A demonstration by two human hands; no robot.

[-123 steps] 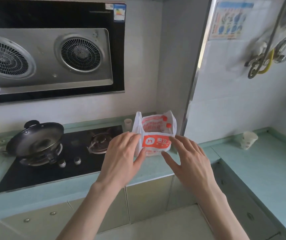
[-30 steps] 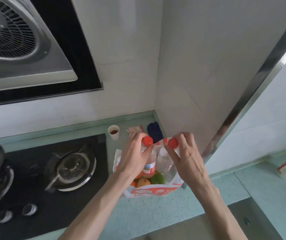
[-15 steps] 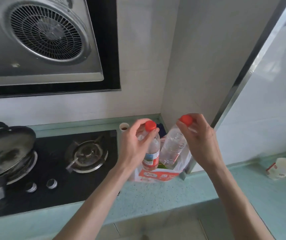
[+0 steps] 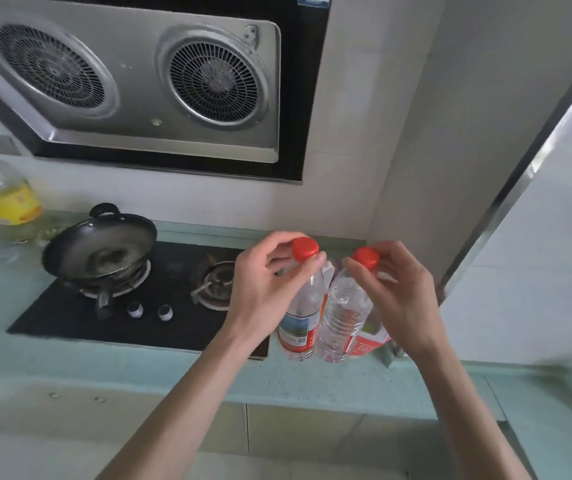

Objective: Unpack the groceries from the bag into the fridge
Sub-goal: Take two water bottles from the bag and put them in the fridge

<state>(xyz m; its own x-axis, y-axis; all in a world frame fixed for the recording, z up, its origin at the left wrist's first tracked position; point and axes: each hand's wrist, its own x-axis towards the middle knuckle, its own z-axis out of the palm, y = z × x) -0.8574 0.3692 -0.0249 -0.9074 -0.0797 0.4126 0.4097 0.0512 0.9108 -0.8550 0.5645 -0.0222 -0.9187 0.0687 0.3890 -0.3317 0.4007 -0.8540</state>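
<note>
Bottles (image 4: 301, 318) lifted clear, red caps, hands (image 4: 263, 282) pinching

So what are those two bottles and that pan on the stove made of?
The two bottles look like clear thin plastic: see-through, ribbed walls, with glossy red plastic caps. The pan seems dark metal with a dull sheen, probably iron or coated steel.

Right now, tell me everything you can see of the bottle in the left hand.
The bottle in the left hand is clear plastic with a red screw cap and a red, white and blue label around its lower body. It hangs about upright above the counter edge. The left hand pinches it at the neck, just under the cap. Its side is close against the second clear bottle. Whether it holds liquid is unclear.
</note>
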